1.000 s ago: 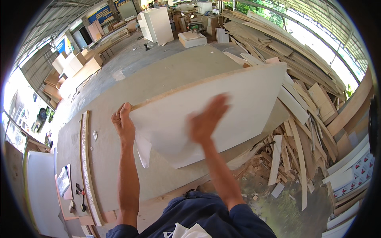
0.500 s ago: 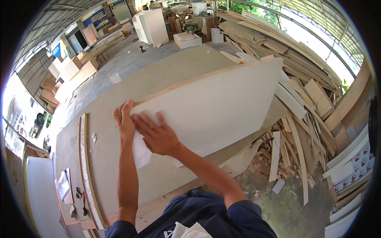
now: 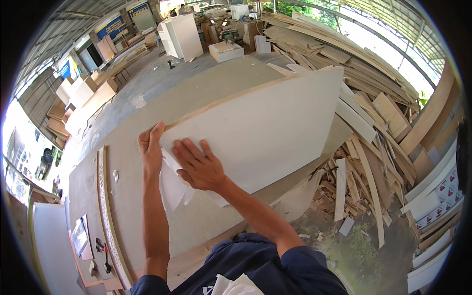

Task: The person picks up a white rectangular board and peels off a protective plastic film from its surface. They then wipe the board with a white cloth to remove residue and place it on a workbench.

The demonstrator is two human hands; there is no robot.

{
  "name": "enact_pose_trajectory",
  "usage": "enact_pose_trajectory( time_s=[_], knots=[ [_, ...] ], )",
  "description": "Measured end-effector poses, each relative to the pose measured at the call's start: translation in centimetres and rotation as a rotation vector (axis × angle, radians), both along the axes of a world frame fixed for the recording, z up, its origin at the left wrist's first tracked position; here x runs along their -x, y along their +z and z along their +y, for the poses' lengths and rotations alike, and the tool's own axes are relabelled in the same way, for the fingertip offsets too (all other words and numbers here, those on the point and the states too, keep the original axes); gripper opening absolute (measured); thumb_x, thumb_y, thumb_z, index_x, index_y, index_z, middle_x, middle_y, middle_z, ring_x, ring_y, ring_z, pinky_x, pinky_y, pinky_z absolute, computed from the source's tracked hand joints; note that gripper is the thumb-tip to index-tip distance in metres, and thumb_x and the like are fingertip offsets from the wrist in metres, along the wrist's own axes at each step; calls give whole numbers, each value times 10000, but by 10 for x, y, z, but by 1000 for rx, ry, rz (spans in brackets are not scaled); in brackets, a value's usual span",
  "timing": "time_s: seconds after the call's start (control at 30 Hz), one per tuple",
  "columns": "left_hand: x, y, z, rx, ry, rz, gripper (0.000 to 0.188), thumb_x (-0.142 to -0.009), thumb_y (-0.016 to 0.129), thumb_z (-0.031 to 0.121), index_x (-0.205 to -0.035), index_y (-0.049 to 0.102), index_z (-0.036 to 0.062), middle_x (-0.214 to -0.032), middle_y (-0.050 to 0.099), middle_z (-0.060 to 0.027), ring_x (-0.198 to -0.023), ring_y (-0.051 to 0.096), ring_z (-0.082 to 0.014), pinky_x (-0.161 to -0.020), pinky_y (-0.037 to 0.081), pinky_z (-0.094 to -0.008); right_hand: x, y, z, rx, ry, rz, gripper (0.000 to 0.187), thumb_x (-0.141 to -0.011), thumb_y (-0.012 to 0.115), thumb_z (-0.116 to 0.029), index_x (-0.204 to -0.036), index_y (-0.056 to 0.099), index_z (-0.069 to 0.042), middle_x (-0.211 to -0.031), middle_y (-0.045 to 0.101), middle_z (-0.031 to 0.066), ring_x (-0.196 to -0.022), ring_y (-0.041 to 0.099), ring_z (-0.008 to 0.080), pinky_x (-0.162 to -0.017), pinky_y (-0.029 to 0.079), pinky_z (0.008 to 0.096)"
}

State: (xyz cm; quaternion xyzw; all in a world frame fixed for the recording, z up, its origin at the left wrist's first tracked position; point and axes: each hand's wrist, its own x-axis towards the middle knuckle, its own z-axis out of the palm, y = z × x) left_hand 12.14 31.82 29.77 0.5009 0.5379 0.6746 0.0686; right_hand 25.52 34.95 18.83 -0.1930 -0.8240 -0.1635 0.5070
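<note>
A long white-faced panel [image 3: 268, 130] stands on edge, tilted, on the large worktable [image 3: 216, 209]. Its upper edge is bare wood. My left hand [image 3: 151, 146] is closed around the panel's near left corner, thumb up by the top edge. Lying flat on the white face a little to the right, my right hand [image 3: 199, 166] has its fingers spread and grips nothing. A loose white sheet [image 3: 172, 187] hangs out at the panel's left end, below my hands; how far it runs behind the panel is hidden.
A long narrow strip [image 3: 109, 216] lies on the table's left side, beside a red and black hand tool [image 3: 103, 250] and a clear plastic packet [image 3: 80, 237]. Wood offcuts [image 3: 354, 191] and stacked boards [image 3: 339, 59] crowd the right. A white cabinet [image 3: 181, 38] stands farther back.
My right hand has slid slightly right across the white face, its fingers now more spread and less blurred. My left hand keeps its hold on the corner. The view has shifted a little.
</note>
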Motion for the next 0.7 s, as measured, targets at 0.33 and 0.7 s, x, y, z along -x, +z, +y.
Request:
enact_pose_trajectory(
  time_s=[0.33,0.7],
  knots=[
    [-12,-21,11,-183,125,-192,379,-992,609,275,-695,583,41,-638,419,78,-661,397,-57,-632,334,-260,-185,8,155,440,-372,771,722,-1072,342,-412,-1604,87,4,-1677,85,215,-1552,45,399,-1226,6,555],
    [-7,-34,10,-144,186,-321,383,-983,596,333,-773,686,25,-743,551,15,-776,524,-89,-723,423,-274,-176,-27,126,198,-236,292,736,-1057,369,-404,-1599,98,15,-1673,90,221,-1552,19,402,-1231,-29,550]
  ],
)
